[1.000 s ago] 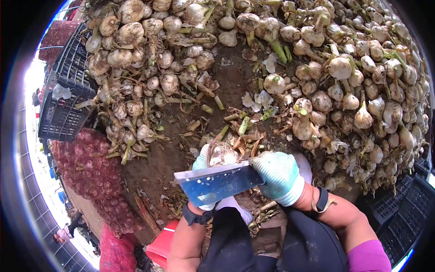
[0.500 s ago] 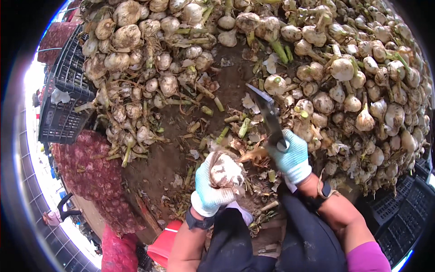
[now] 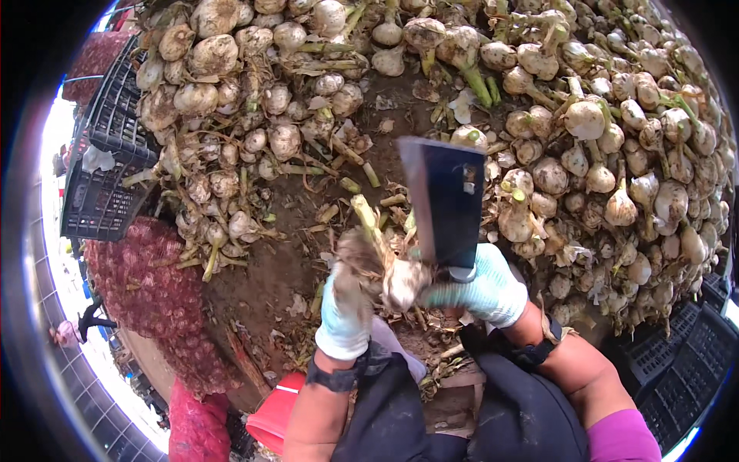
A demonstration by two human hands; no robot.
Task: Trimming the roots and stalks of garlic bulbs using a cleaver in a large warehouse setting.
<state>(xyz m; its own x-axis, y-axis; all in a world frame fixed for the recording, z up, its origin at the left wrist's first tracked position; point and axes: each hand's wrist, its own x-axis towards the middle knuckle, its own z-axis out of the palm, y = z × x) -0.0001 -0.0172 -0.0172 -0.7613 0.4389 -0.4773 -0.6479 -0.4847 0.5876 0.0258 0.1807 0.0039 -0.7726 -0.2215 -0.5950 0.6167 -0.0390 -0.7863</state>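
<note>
My left hand (image 3: 342, 312), in a pale blue-and-white glove with dirt-stained fingers, is closed at a garlic bulb (image 3: 402, 283). Its fingers are smeared by motion, so their exact grip on the bulb is hard to see. A greenish-yellow stalk (image 3: 368, 219) rises from the bulb, up and to the left. My right hand (image 3: 489, 289), gloved alike, grips a cleaver (image 3: 454, 204) with a broad dark blade and a paler edge on its left side. The blade points away from me, flat face showing. My right fingertips come close to the bulb; whether they touch it is unclear.
Heaped garlic (image 3: 600, 169) fills the right side, and another garlic pile (image 3: 254, 100) lies far left. Cut stalks and skins litter the soil (image 3: 269, 296) between. Filled red mesh sacks (image 3: 142, 285), black crates (image 3: 104, 185) and a red container (image 3: 277, 412) stand left; more black crates (image 3: 677, 362) are lower right.
The cleaver has turned from nearly edge-on to showing its broad face. My hands have come closer together, and the bulb is now tilted with its stalk in sight.
</note>
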